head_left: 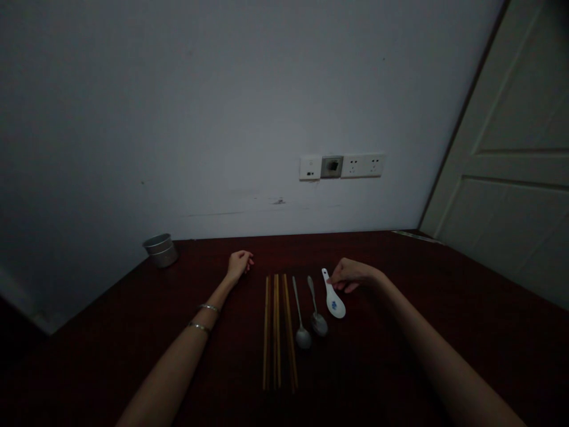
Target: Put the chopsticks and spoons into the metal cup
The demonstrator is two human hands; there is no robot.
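Observation:
My right hand (352,274) is at the handle of a white ceramic soup spoon (335,305) with a blue mark in its bowl; thumb and fingertips are closed on the handle. Beside it lie two metal spoons, one (303,338) close to the chopsticks and another (319,324) nearer the soup spoon. Several wooden chopsticks (277,332) lie lengthwise in loose groups further left. My left hand (240,264) rests on the table beyond the chopsticks' far ends, fingers loosely curled, with nothing seen in them.
A grey metal cup (162,250) stands at the far left edge of the dark red table (355,379). Behind the table rises a wall with a row of sockets and switches (341,166). A pale panelled door (511,166) is on the right. The light is dim.

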